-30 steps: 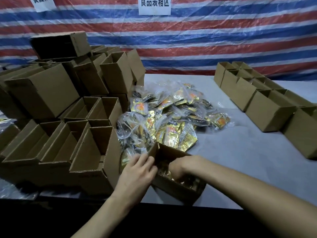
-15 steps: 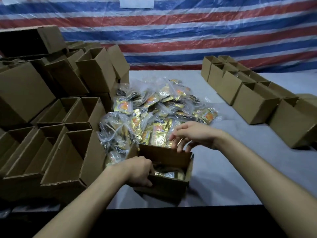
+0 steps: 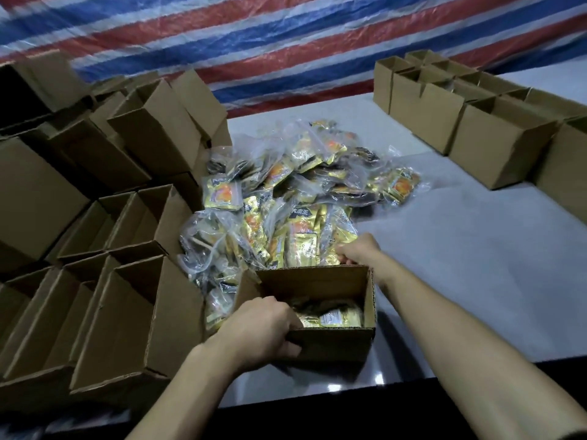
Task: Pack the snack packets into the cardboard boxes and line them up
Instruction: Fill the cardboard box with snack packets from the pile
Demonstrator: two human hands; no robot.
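Down from above the open cardboard box (image 3: 330, 347), my right hand (image 3: 357, 252) now meets the pile of snack packets (image 3: 301, 211) at the box's 12 o'clock, fingers (image 3: 342, 257) curled; whether they hold one I cannot tell. My left hand (image 3: 263, 331) grips the box's 7 o'clock corner. Gold packets (image 3: 330, 317) lie inside it on the counter (image 3: 476, 265).

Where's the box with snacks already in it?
The open cardboard box sits bottom-centre in the head view, near the edge of the table, in front of the snack packet pile; the left hand grips its near-left corner.
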